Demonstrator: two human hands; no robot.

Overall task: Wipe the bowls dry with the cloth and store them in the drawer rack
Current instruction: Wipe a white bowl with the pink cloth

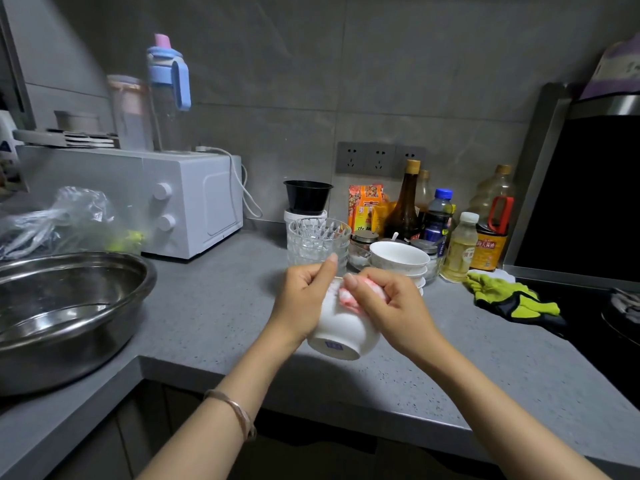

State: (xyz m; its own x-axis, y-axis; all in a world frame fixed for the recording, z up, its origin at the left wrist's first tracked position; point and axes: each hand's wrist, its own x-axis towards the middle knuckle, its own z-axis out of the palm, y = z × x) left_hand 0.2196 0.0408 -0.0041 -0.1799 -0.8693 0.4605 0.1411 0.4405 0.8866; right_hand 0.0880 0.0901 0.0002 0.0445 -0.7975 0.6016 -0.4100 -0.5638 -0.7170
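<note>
Curled fingers (313, 284) of the left hand (301, 299) round the white bowl (341, 332), pinched the pink cloth (348, 296) in the right hand (388, 301), pressed it against the bowl

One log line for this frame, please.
step: wiping | left hand: holds white bowl, tilted, base toward camera | right hand: presses pink cloth at rim | nearby: stack of white bowls on countertop
</note>
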